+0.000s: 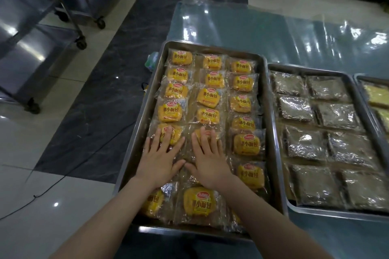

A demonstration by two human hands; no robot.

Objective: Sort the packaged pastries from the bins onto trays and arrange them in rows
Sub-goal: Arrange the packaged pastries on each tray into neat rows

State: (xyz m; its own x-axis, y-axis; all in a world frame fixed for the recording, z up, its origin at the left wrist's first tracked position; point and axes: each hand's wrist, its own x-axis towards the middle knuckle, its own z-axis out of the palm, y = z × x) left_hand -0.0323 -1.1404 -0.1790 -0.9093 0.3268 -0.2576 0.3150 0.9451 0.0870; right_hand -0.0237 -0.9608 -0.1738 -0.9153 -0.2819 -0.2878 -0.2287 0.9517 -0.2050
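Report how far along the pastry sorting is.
Done: left tray holds three columns of yellow bread packs; middle tray, two columns of dark packs. In hand: left hand and right hand press flat on near packs. Left: straightening the overlapped front packs; bins are out of view.

Wheeled steel carts (25, 48) stood at upper left on the tiled floor (31, 143); a black cable (34, 196) trailed across it.

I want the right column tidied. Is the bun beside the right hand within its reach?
Probably yes: the right hand lies flat, holding nothing, and the bun sits uncovered right beside it.
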